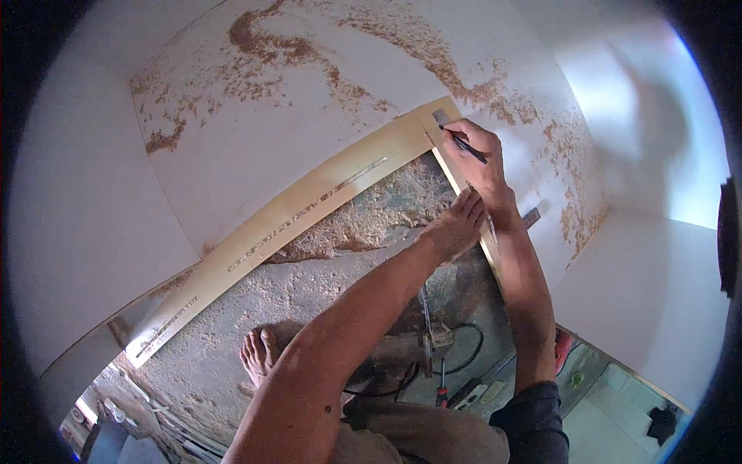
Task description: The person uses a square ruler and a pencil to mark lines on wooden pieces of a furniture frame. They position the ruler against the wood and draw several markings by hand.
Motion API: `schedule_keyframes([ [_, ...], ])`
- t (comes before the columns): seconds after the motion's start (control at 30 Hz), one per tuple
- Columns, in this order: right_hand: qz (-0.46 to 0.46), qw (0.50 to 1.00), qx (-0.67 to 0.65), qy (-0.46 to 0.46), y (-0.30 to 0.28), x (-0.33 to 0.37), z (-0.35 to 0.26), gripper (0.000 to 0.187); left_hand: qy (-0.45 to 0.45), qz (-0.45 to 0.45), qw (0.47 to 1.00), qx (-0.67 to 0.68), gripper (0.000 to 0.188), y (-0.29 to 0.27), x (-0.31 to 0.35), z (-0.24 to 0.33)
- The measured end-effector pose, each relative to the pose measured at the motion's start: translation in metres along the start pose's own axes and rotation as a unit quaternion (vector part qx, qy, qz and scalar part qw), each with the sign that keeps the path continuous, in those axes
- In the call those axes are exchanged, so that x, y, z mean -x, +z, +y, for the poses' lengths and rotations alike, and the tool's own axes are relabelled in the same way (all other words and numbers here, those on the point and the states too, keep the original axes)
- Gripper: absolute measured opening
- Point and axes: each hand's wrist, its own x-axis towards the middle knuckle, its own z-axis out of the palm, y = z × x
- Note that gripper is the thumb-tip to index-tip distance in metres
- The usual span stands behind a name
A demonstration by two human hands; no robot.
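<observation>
My right hand pinches a black pen, its tip at the corner where two pale yellow boards meet. One long board runs down to the lower left, with a narrow slotted strip along it. A flat metal blade lies on the corner beside my right fingers. Lower down, my left hand rests its outstretched fingers on the shorter board, close under my right wrist; its thumb is hidden. Another metal end sticks out past my right forearm; whether it joins the blade is hidden.
White panels strewn with brown wood shavings lie beyond the boards. On the dusty concrete floor are a corded power tool, a red-handled screwdriver and my bare foot. A red object sits right of my arm.
</observation>
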Motion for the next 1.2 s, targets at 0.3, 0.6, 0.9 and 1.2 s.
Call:
schedule_keyframes([
  [0.3,-0.016,0.999,0.041,0.017,-0.006,0.0,-0.006,0.018,0.002,-0.028,1.0,0.001,0.053,-0.01,-0.001,-0.001],
  [0.6,-0.103,0.994,0.028,0.03,-0.027,0.002,-0.009,0.019,-0.032,0.045,0.998,0.036,0.063,0.015,0.0,0.004],
  [0.9,-0.129,0.991,0.01,0.033,-0.054,0.042,0.0,0.013,-0.003,-0.018,1.0,0.014,0.078,0.0,0.001,-0.001],
  [1.2,-0.145,0.987,0.063,0.036,-0.066,0.062,-0.003,0.015,0.018,0.012,1.0,-0.001,0.071,-0.001,0.002,-0.005],
])
